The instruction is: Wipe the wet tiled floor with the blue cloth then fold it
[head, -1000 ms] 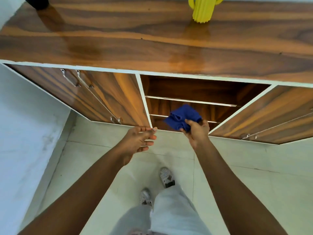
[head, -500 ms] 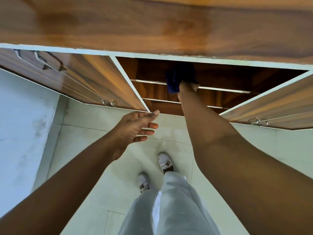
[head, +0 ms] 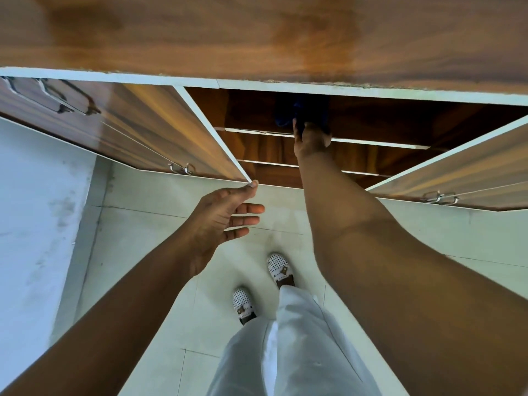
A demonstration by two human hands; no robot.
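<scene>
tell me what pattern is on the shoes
White with small dark dots, seen in the head view on the shoes.

Cloth point(head: 300, 110) dark blue; cabinet point(head: 171, 132) brown wood-grain, white edging; floor tiles point(head: 143, 224) pale; shoes point(head: 278, 267) white, dark-dotted.

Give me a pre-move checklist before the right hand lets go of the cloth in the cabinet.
1. Blue cloth inside the open compartment, above the top shelf edge: ok.
2. Cloth resting flat on that shelf: cannot tell, it is in shadow.
3. Cloth folded: cannot tell, only a dark bunched shape shows.
4. Right hand holding the cloth: ok, fingers reach up into it.
5. Left hand free, fingers straight, thumb tip at the corner of the open left door: ok.
6. Tiled floor wiped dry: cannot tell.
</scene>
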